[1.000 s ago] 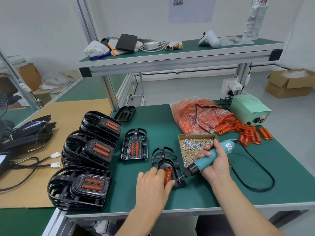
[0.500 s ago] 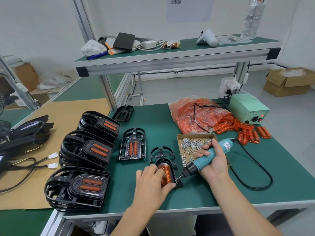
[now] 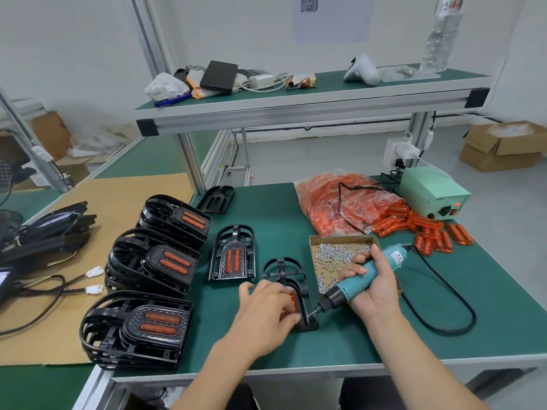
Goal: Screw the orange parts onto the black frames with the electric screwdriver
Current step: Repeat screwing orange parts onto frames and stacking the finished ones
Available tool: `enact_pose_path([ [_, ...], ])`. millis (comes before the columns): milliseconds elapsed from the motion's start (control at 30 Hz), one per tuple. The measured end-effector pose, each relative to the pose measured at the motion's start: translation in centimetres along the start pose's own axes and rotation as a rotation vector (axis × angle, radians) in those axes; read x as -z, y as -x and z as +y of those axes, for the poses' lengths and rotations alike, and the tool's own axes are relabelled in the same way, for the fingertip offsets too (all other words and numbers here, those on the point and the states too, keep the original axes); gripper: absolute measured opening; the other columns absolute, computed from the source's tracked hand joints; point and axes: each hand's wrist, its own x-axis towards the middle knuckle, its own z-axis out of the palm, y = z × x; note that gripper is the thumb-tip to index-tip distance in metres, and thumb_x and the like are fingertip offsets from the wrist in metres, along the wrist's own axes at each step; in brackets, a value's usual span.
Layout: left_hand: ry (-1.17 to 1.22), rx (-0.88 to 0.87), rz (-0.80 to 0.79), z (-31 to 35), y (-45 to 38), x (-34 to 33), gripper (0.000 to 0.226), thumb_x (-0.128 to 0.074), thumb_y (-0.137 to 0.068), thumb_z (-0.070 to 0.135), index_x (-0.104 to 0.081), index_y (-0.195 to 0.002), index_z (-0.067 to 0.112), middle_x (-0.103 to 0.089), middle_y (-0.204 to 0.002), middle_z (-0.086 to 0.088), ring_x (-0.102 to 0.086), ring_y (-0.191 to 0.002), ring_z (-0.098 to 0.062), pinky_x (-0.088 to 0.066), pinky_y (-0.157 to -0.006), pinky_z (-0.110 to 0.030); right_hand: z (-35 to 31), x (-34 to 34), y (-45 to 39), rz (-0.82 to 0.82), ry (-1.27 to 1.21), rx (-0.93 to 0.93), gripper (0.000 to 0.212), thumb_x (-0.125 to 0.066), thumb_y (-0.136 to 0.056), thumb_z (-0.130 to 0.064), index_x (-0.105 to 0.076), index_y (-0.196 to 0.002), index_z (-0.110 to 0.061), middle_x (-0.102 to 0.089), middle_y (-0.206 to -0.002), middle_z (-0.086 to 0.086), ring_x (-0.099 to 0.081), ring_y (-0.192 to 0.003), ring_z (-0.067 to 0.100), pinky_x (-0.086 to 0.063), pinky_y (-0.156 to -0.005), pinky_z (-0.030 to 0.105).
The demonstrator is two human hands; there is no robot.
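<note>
On the green bench (image 3: 414, 327), near its front edge, I see the black frame (image 3: 291, 279) lying flat with an orange part (image 3: 292, 301) seated in its middle. My left hand (image 3: 266, 309) rests on top of the part and the frame's near end, fingers bent down over them; it hides most of the part, and I cannot tell whether it grips or only presses. My right hand (image 3: 371, 284) is wrapped round the teal screwdriver (image 3: 359, 279), thumb over the body, with the bit angled down and left onto the frame's near right corner. A box of screws (image 3: 334, 255) sits just behind the tool. One finished frame (image 3: 232, 254) lies to the left, and three stacks of frames (image 3: 148, 267) stand beyond it. A bag of orange parts (image 3: 340, 202) and loose parts (image 3: 429, 235) lie at the back right, beside the power supply (image 3: 432, 195).
</note>
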Motion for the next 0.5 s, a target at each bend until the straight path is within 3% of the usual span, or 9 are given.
enact_pose_path([
  [67,0.095,-0.004,0.12,0.7,-1.6,0.8,0.016,-0.06,-0.097,0.047,-0.062,-0.088,0.035,-0.059,-0.099,0.025,-0.046,-0.105,-0.001,-0.024,-0.098,-0.038,-0.1,0.2,0.1,-0.028,0.004,0.001,0.023,-0.07,-0.094,-0.031,-0.056,-0.079,-0.02,-0.053,-0.074,-0.006,-0.042,-0.05,0.005,-0.041,-0.052,0.02],
  [133,0.153,-0.028,0.202,1.9,-4.0,1.3,0.009,-0.062,-0.097,0.039,-0.061,-0.089,0.035,-0.057,-0.091,0.022,-0.05,-0.096,-0.001,-0.026,-0.091,-0.035,-0.1,0.3,0.3,-0.048,0.017,0.002,0.023,-0.069,-0.095,-0.032,-0.056,-0.08,-0.021,-0.052,-0.075,-0.006,-0.041,-0.051,0.005,-0.04,-0.053,0.02],
  [200,0.151,-0.085,0.177,3.5,-6.9,1.4,0.006,-0.062,-0.097,0.031,-0.064,-0.092,0.033,-0.059,-0.09,0.017,-0.053,-0.091,-0.005,-0.026,-0.085,-0.036,-0.1,0.3,0.3,-0.052,0.022,0.006,0.023,-0.069,-0.095,-0.033,-0.055,-0.081,-0.021,-0.051,-0.075,-0.006,-0.041,-0.05,0.005,-0.04,-0.052,0.02],
  [400,-0.398,-0.14,-0.068,6.9,-13.3,-0.5,0.009,-0.062,-0.093,0.022,-0.071,-0.094,0.025,-0.068,-0.1,0.002,-0.052,-0.106,-0.023,-0.029,-0.09,-0.044,-0.1,0.3,0.5,-0.043,0.014,0.012,0.022,-0.071,-0.092,-0.032,-0.059,-0.077,-0.021,-0.052,-0.075,-0.006,-0.042,-0.048,0.004,-0.042,-0.049,0.02],
  [500,-0.498,-0.167,-0.098,7.0,-13.9,-1.8,0.01,-0.059,-0.095,0.018,-0.069,-0.096,0.021,-0.067,-0.106,-0.002,-0.054,-0.109,-0.025,-0.033,-0.092,-0.045,-0.1,0.2,0.4,-0.035,0.009,0.011,0.022,-0.07,-0.093,-0.032,-0.056,-0.082,-0.02,-0.052,-0.075,-0.005,-0.042,-0.048,0.005,-0.042,-0.049,0.021],
])
